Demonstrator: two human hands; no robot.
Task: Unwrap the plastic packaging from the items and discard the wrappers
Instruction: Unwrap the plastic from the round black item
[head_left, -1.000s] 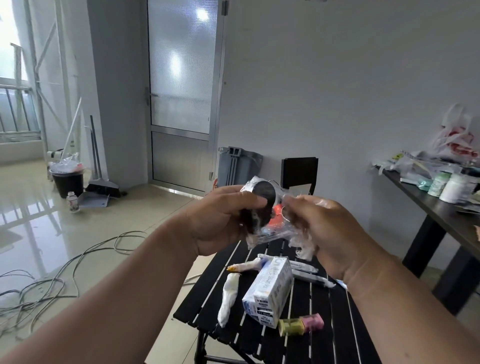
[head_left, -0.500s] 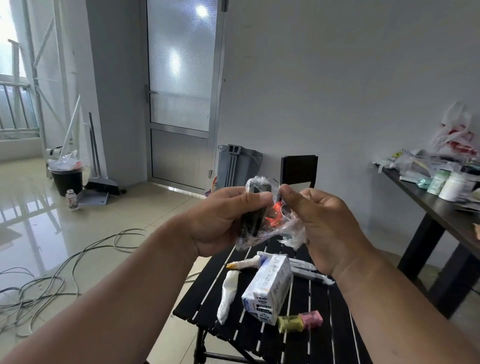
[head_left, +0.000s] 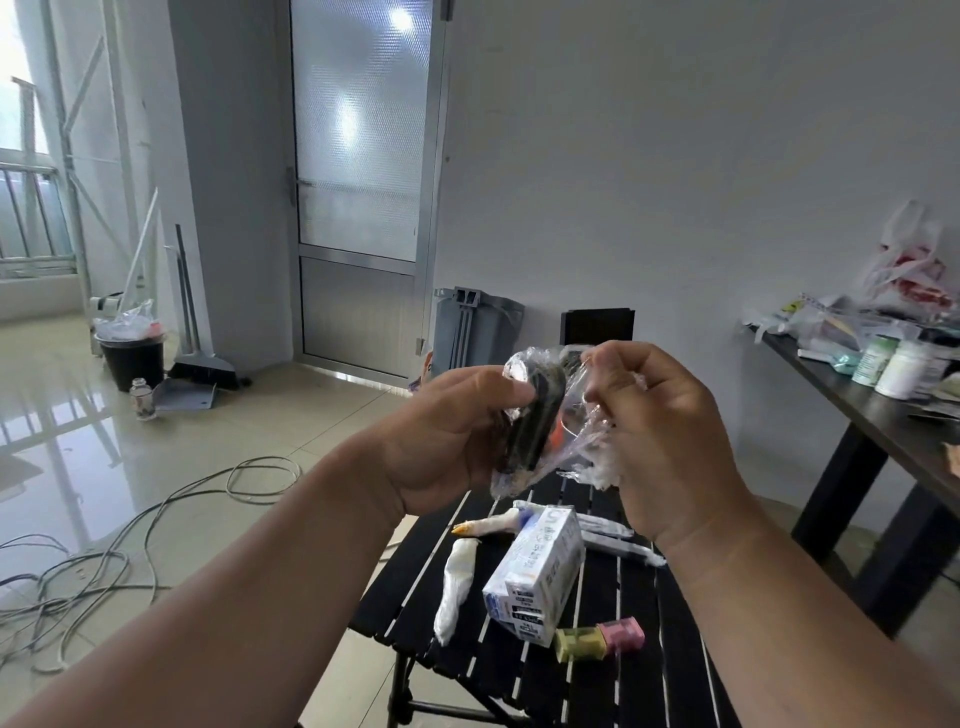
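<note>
head view: my left hand (head_left: 447, 431) grips a black oblong item (head_left: 535, 415), thumb pressed on its upper end; the item's long axis runs near upright, tilted slightly to the right at the top. my right hand (head_left: 670, 441) pinches the clear plastic wrap (head_left: 576, 415) just to the right of the item, fingers curled round a bunched, crinkled wad of film. the film is thin, glossy and stretched between the two grips; something orange shows through it. judgement: the wrap is partly off, and the next pull runs rightward, away from the left grip. below both hands, on the black slatted table (head_left: 675, 649), lie a white carton (head_left: 535, 571) and wrapped white items (head_left: 454, 587).
</note>
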